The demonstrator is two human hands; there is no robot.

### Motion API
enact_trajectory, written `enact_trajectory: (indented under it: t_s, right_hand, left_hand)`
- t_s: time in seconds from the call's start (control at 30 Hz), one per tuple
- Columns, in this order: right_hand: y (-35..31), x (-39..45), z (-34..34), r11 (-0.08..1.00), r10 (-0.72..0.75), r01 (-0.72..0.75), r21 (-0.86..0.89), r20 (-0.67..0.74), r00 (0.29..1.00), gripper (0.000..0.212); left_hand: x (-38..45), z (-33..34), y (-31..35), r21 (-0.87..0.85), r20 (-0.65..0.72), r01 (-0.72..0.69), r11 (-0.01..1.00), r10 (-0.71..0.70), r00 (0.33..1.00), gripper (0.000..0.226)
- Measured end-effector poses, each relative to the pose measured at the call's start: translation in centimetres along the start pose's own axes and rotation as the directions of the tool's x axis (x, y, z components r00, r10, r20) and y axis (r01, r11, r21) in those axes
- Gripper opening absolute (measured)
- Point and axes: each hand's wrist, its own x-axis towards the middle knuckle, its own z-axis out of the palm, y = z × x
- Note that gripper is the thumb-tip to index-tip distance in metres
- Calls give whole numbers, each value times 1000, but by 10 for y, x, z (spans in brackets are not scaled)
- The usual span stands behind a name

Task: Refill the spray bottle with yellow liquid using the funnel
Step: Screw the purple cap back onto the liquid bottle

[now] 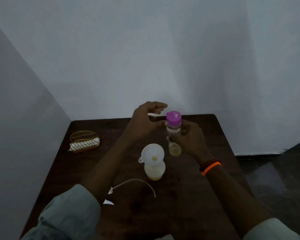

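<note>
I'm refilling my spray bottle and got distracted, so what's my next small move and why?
Probably set the purple-capped bottle down: it holds little liquid, its cap is on, and the right hand grips it. The funnel sits in the spray bottle, so that comes out next.

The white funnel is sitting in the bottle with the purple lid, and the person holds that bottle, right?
Not quite. The head view shows the funnel sitting in the other bottle, the spray bottle with yellow liquid at its bottom, nearer the person. The purple-lidded bottle has its lid on. The right hand does hold that one.
</note>
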Motion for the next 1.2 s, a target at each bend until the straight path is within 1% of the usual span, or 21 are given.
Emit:
enact_trajectory:
  t_s: [0.07,0.13,0.23,0.27,0.33,0.4,0.53,0.6,0.7,0.8,0.93,1.03,1.1,1.2]
  right_hand:
    - [-2,1,0,1000,7,-7,-7,3,1000,51]
    - [-4,1,3,1000,8,-8,-14,11,1000,46]
    - [-10,1,10,1000,-8,9,-25,32,999,31]
    - [-12,1,11,1000,-10,11,-27,31,999,32]
    - [-14,3,12,1000,-2,3,-23,32,999,42]
    - [-12,5,9,1000,4,-4,-7,35,999,49]
    - [-6,8,-3,1000,-8,8,-15,6,1000,56]
    - [-5,10,-5,999,-9,9,-32,4,1000,58]
    - [-6,11,-1,1000,0,0,-23,12,1000,52]
    - [-12,11,9,1000,-2,3,-11,40,999,42]
    - [-17,12,16,1000,-15,16,-23,41,999,37]
    - [-15,12,13,1000,-24,24,-1,23,999,43]
    - [-15,14,10,1000,-30,30,-10,5,1000,49]
    - [-19,18,8,998,-58,58,-25,11,998,52]
  left_hand:
    - [0,-1,0,-31,72,-17,999,19,997,54]
    - [-1,3,3,-71,126,-32,997,40,991,58]
    - [0,13,7,-52,130,-54,997,60,990,61]
    - [1,16,7,-30,124,-68,997,71,990,60]
    - [3,18,5,2,101,-87,996,87,991,58]
    - [4,14,1,-4,76,-63,998,63,995,59]
    - [2,0,-8,-22,33,0,1000,1,999,61]
    - [1,-3,-9,-31,67,-3,1000,5,998,61]
    - [-1,3,-5,-59,106,-21,998,28,994,70]
    - [1,11,0,-49,73,-41,998,44,996,74]
    - [4,16,-3,39,47,-111,993,109,993,63]
    - [1,14,-9,50,-80,-76,996,79,994,68]
    - [0,13,-14,69,-144,-45,997,54,988,65]
    - [0,10,-15,48,-126,0,999,6,992,59]
